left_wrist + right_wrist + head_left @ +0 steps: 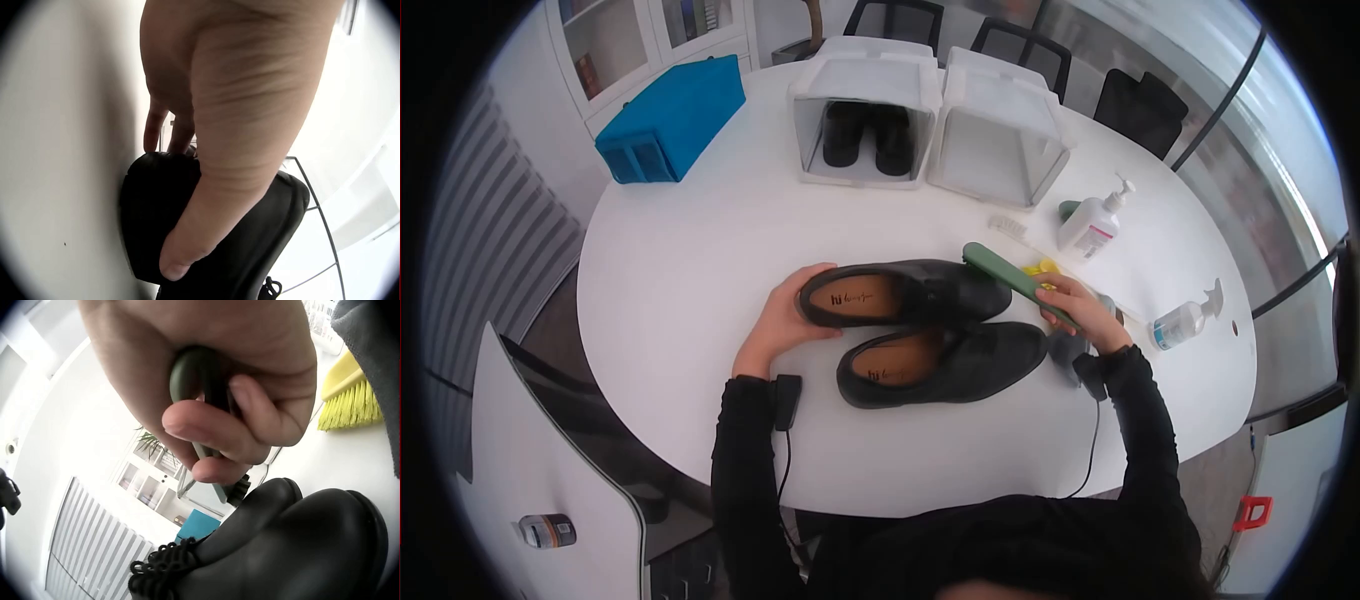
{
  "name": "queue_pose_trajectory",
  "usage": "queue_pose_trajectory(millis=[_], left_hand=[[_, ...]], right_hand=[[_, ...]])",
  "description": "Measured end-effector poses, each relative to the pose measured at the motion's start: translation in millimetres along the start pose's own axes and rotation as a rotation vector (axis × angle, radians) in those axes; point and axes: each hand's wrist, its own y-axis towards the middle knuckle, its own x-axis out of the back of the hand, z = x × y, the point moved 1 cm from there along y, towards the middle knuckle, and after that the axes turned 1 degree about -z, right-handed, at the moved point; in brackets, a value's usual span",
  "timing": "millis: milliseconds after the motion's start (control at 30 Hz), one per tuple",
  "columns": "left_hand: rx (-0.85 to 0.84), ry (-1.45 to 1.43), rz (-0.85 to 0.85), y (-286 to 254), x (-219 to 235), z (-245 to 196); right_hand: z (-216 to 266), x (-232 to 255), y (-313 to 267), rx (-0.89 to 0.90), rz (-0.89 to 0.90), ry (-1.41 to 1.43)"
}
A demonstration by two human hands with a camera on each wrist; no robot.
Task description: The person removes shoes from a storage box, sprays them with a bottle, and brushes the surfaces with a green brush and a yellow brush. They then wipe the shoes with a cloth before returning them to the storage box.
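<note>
Two black lace-up shoes lie side by side on the white table, toes to the right, with tan insoles. My left hand (783, 318) holds the heel of the farther shoe (970, 288); in the left wrist view the thumb (187, 247) presses along one side of the heel while other fingers reach the far side. The nearer shoe (997, 366) is untouched by either hand. My right hand (1088, 312) grips the handle of a green brush (1000, 266), whose head is at the farther shoe's toe. Its dark bristles (238, 490) show close by the shoes in the right wrist view.
Right of the shoes lie a yellow brush (345, 378) and a grey cloth (369, 334). Beyond stand a pump bottle (1088, 230) and a spray bottle (1182, 325). At the back are two shoe boxes (870, 75), one holding black shoes (843, 140), and a blue bag (690, 115).
</note>
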Motion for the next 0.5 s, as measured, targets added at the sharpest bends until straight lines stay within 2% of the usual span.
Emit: queue_pose_trajectory(millis=[133,367,467,500], left_hand=[[-0.057,0.002,-0.029,3.9,-2.8,-0.7],[-0.168,0.066,-0.115,9.7,-7.9,7.2],[-0.138,0.059,-0.089,8.4,-6.7,7.8],[-0.137,0.061,-0.09,6.6,-7.4,9.4]], right_hand=[[-0.9,2.5,-5.0,0.052,-0.063,0.014],[-8.8,-2.0,-9.7,0.082,0.006,0.046],[-1.3,-4.7,-14.6,0.047,0.097,-0.125],[-1.7,-4.9,-14.4,0.046,0.057,-0.115]])
